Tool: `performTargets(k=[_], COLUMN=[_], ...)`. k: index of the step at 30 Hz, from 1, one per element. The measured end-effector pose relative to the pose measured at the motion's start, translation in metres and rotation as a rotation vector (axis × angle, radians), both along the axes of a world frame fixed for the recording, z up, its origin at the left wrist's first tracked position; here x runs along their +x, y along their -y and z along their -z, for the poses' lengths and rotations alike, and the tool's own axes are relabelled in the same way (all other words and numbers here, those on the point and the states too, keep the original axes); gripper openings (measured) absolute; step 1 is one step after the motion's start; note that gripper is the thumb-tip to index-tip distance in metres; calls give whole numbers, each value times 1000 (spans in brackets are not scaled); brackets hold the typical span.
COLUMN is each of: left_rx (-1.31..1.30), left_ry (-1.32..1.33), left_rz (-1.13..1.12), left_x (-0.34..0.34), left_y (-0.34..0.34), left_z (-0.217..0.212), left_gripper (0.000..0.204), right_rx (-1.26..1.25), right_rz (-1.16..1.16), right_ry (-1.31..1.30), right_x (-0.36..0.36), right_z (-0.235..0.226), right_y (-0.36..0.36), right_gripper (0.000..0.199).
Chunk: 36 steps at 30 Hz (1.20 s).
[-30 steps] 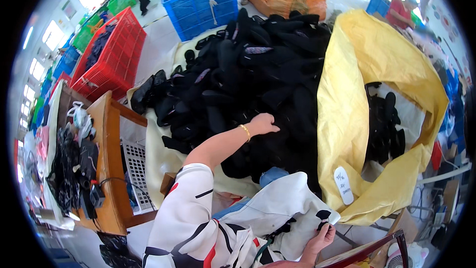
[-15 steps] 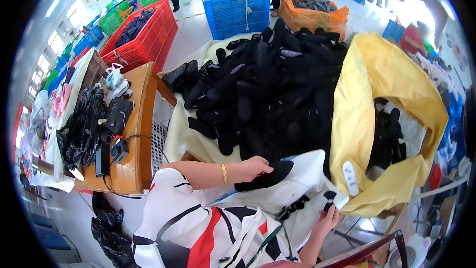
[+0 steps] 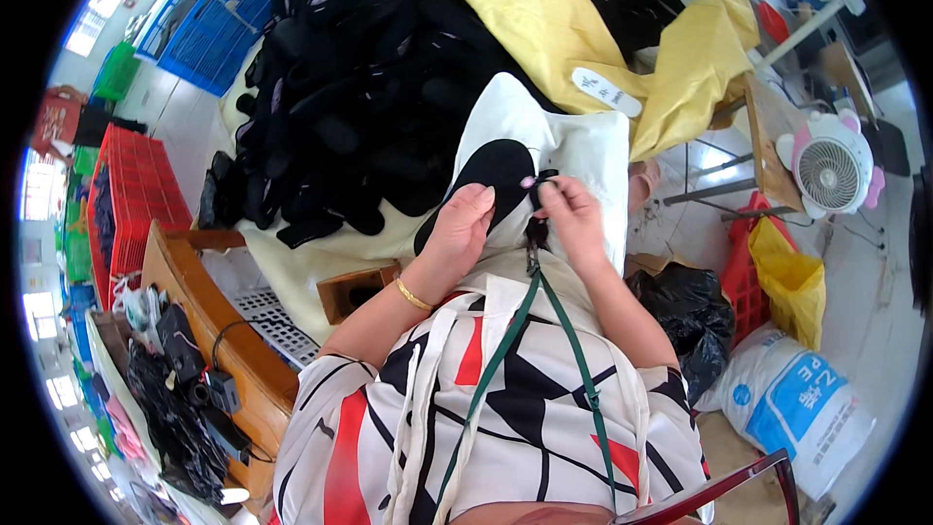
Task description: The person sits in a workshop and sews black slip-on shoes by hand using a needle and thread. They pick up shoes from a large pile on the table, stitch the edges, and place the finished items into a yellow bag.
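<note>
While the red plastic crate [image 3: 136,204] and the wooden side stand [image 3: 228,331] with its tangle of black cables sit off to the left, a large heap of black fabric pieces [image 3: 360,107] fills the surface beyond them, and its near edge looks loose enough to slide toward the lap if nudged. Closer in, the left hand [image 3: 457,233] lies flat with relaxed fingers on a black oval fabric piece [image 3: 496,170], which rests on a white cloth [image 3: 573,141] draped over the person's lap; it presses rather than clasps, so the piece could slip sideways under a tug. Just beside it, the right hand [image 3: 571,216] pinches the piece's right edge between thumb and fingertips at a small dark tag. Pulling there against such a light hold may skew or wrinkle the fabric. Farther right, the small white fan [image 3: 831,173] might blow a loose piece about.
</note>
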<state>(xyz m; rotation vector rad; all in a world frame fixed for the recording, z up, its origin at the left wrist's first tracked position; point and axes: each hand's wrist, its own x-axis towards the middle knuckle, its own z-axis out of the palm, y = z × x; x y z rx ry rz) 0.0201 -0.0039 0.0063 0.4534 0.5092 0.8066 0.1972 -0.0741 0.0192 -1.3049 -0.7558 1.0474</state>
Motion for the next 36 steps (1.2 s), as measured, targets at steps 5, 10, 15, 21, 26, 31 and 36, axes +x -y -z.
performTargets(k=[5,10,15,21,26,31,36], left_rx=[-35,-206,-231,-255,-227,-199,-208], left_ry=[-204,-330,-343,-361,-338,-364,-385], left_rz=[20,-119,-148,-129,-82,-51,-57], left_x=[15,20,25,26,27,27,28], left_y=[10,2,-5,-6,-5,-5,-4], left_z=[-12,-17,-12,-8,-11,-13,-12], left_gripper=[21,25,28,23,23,24,23], right_rx=[79,-76,-145,-304,-232,-248,-226], right_rz=[-234,-187,-31,-200,-236,-255,-256], right_ry=[478,163,-232,-187,148,318,367], right_x=[-26,-4,29,23,3,-1,-1], right_z=[5,21,8,-2,-2,-6,-5], right_y=[6,22,40,24,1,-7,-8], right_gripper=[17,14,14,12,11,12,12])
